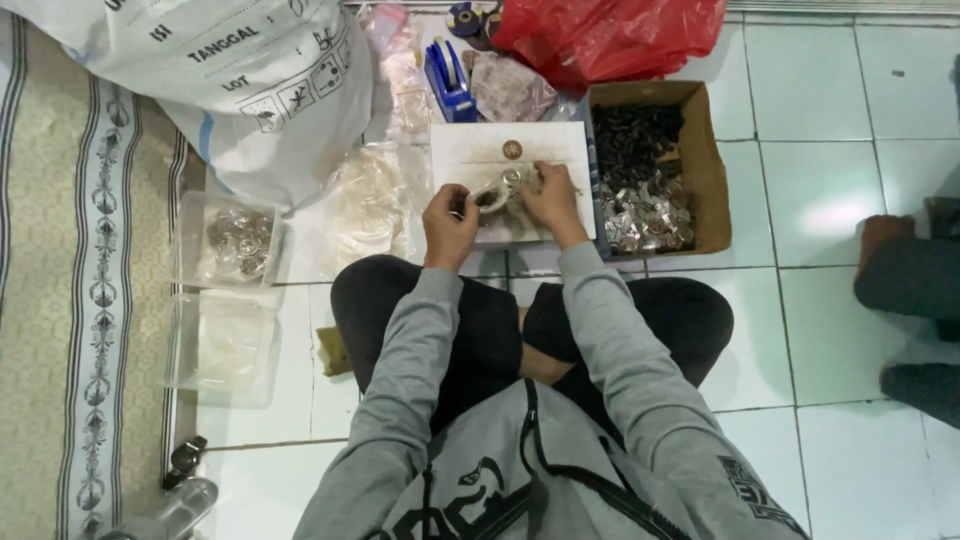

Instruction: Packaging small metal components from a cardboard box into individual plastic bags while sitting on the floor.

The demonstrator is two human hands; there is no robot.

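While both hands work over the white board (470,150), the left hand (447,222) pinches a small pale ring-like piece (489,196) and the right hand (553,200) closes its fingertips on the other end of it; a small shiny metal part (511,177) sits just above, between the two hands. Exact grip on the metal part is too small to tell.

To do this well, my read: keep the piece low over the board so a dropped part lands on it, not on the tiled floor (830,180). Steady with the left, do the fine fitting with the right.

Position: the piece is at the near edge of the board, mid-width, touching both hands. A round brown disc (512,150) lies near the board's far edge, apart from the hands. Cardboard box (702,150) of dark and shiny parts butts the board's right edge, near the right hand. Clear tub (238,240) of shiny pieces sits well to the left, past a clear plastic bag (370,200).
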